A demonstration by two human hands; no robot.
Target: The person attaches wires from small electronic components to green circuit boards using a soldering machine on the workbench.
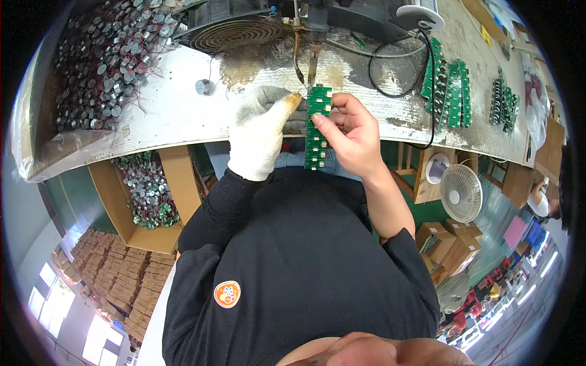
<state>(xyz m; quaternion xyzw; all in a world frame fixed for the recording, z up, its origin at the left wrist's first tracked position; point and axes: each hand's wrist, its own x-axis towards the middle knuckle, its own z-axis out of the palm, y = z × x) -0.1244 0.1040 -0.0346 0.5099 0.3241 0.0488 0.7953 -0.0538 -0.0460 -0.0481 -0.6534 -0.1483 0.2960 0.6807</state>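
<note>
Right hand point(354, 137), bare: I am gripping a long, narrow circuit board strip point(314, 145) between thumb and curled fingers, holding it lengthwise in front of me at the bench edge. It is showing glossy green, with small pale blocks running down its face.

Left hand point(259, 125), in a white knit glove browning at the thumb tip: I am bending thumb and fingers together just beside the strip's upper left edge; whether I am pinching anything, I cannot tell. A metal soldering tip point(313, 64) is pointing down just above the strip's top end, a thin tube slanting beside it.

The workbench point(168, 125) is showing a white surface, scuffed and scorched brown near the tip.

Counting: one strip in hand; one silvery round component point(203, 86) sitting apart on the left; a heap of similar metal cylinders point(113, 82) with red wires, tangling too densely to count; two groups of green strips point(453, 94) lying at right; one black cable point(371, 70) looping between; one white spool point(421, 15) standing behind.
</note>
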